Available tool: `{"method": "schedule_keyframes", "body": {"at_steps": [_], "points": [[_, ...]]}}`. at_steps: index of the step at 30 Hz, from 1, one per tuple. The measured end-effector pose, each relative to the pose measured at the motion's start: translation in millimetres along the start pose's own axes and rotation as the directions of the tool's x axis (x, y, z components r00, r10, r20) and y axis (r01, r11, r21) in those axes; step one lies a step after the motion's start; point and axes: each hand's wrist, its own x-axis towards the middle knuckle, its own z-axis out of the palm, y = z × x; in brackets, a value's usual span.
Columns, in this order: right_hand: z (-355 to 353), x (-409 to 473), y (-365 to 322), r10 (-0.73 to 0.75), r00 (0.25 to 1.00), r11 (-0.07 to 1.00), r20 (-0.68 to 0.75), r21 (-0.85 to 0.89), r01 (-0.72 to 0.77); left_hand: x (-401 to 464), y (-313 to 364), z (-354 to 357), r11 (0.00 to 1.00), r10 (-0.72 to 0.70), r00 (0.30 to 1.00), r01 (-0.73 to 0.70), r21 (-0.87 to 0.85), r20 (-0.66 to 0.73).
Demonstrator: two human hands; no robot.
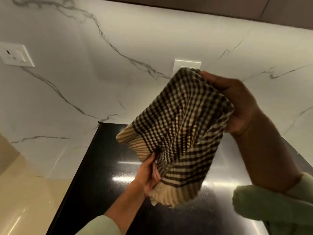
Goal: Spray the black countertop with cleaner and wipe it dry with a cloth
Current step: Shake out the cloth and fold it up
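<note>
A checked black-and-cream cloth [177, 129] with striped cream ends hangs in the air above the glossy black countertop [105, 175]. My right hand [237, 102] grips its upper right edge, high up in front of the wall. My left hand [149, 175] pinches its lower left edge from below. The cloth is stretched and bunched between the two hands, clear of the countertop. No spray bottle is in view.
A white marble-look wall [84, 73] rises behind the countertop, with a socket plate [15, 55] at the left and a switch plate [187, 64] partly behind the cloth. A beige surface [25, 192] lies left of the countertop's edge. Bright reflections streak the black top.
</note>
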Motion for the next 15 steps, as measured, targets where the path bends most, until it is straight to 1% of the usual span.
{"method": "schedule_keyframes", "body": {"at_steps": [1, 2, 3, 5, 7, 9, 10, 11, 13, 15], "points": [[-9, 2, -4, -0.008, 0.998, 0.999, -0.059, -0.04, 0.006, -4, 10, -3, 1.0, 0.017, 0.999, -0.016, 0.006, -0.046], [-20, 6, -6, -0.014, 0.992, 0.997, -0.126, -0.08, 0.004, -8, 26, -9, 0.999, 0.027, 0.99, -0.022, 0.039, -0.137], [-36, 13, -5, -0.022, 0.975, 0.993, -0.222, -0.117, -0.005, -11, 45, -18, 0.995, 0.062, 0.968, -0.04, 0.097, -0.241], [-70, 28, 9, -0.021, 0.918, 0.985, -0.397, -0.167, -0.05, -17, 89, -48, 0.969, 0.151, 0.918, -0.064, 0.238, -0.367], [-105, 44, 44, 0.004, 0.864, 0.97, -0.503, -0.21, -0.127, -24, 126, -77, 0.924, 0.299, 0.869, -0.161, 0.346, -0.394], [-145, 60, 96, 0.058, 0.802, 0.949, -0.594, -0.217, -0.229, -28, 143, -103, 0.895, 0.406, 0.811, -0.26, 0.363, -0.421], [-161, 65, 123, 0.097, 0.769, 0.941, -0.632, -0.193, -0.278, -28, 141, -112, 0.896, 0.414, 0.794, -0.271, 0.351, -0.444], [-171, 66, 150, 0.152, 0.742, 0.93, -0.653, -0.16, -0.33, -29, 132, -117, 0.914, 0.377, 0.811, -0.248, 0.322, -0.446], [-174, 58, 194, 0.256, 0.685, 0.887, -0.682, -0.117, -0.448, -24, 101, -128, 0.957, 0.232, 0.862, -0.121, 0.263, -0.45], [-173, 45, 225, 0.307, 0.65, 0.841, -0.695, -0.121, -0.527, -19, 71, -143, 0.968, 0.134, 0.861, -0.009, 0.249, -0.491]]}}
